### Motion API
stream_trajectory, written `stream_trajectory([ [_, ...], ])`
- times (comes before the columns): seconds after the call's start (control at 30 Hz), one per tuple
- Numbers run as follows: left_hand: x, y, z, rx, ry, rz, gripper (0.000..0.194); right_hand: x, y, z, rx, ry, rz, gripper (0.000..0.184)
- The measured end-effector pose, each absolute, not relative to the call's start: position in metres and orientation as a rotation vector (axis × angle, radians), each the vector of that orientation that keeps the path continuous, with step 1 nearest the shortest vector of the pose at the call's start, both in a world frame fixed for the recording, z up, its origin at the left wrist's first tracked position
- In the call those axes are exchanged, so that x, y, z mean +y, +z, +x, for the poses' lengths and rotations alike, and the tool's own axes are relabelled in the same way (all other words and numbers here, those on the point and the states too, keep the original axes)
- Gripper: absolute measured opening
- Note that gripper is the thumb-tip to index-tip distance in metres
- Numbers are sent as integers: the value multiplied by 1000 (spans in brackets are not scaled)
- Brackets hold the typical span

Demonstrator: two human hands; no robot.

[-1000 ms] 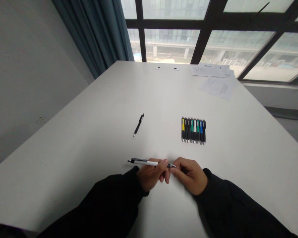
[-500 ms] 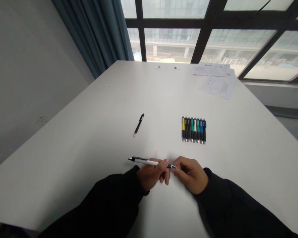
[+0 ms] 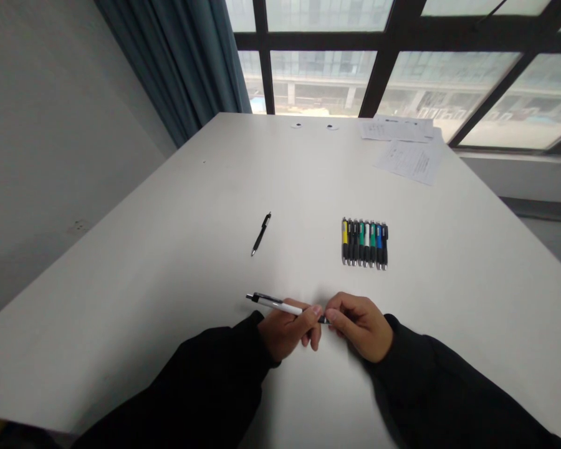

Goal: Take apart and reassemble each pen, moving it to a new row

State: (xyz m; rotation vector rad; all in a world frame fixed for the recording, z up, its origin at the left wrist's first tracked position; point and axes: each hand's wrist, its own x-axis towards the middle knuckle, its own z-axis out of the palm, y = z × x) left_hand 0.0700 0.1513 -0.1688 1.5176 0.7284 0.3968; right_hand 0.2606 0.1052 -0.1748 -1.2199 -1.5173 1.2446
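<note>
A white pen with a black clip and dark grip lies across my left hand, whose thumb and fingers are closed around its lower part. Its button end points left, its tip right. My right hand pinches at the tip with thumb and forefinger, covering the very end. Beyond my right hand lies a row of several pens, side by side, in yellow, black, green, white and blue. A single black pen rests tilted on the table, farther off than my left hand.
The white table reaches to the window. Printed papers lie at its far right corner. Two small white pieces with dark spots sit near the far edge. A blue curtain hangs at the left.
The white pen has shifted slightly right and its tip has dipped. My right thumb and forefinger have closed over the tip, which showed before.
</note>
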Motion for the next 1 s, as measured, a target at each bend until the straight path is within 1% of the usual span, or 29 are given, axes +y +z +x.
stream_trajectory([
  [0.1, 152, -169, 70, 735, 421, 1505, 63, 105, -175, 260, -1537, 1236, -1179, 30],
  [0.27, 153, -172, 71, 760, 453, 1454, 61, 104, -173, 258, -1515, 1291, -1001, 17],
  [0.4, 152, -174, 71, 767, 447, 1429, 63, 104, -174, 258, -1550, 1083, -1115, 10],
  [0.5, 152, -175, 70, 768, 440, 1408, 66, 105, -175, 259, -1585, 966, -1104, 7],
  [0.63, 154, -176, 71, 784, 446, 1379, 74, 106, -175, 258, -1554, 897, -1091, 6],
  [0.7, 154, -175, 71, 800, 447, 1373, 74, 106, -174, 258, -1562, 896, -1093, 7],
  [0.77, 155, -174, 72, 802, 465, 1359, 69, 106, -172, 258, -1590, 908, -1096, 9],
  [0.9, 157, -173, 75, 785, 562, 1192, 49, 106, -167, 259, -1630, 900, -1174, 16],
  [1.0, 160, -172, 76, 773, 594, 1033, 43, 107, -167, 260, -1649, 870, -1210, 22],
])
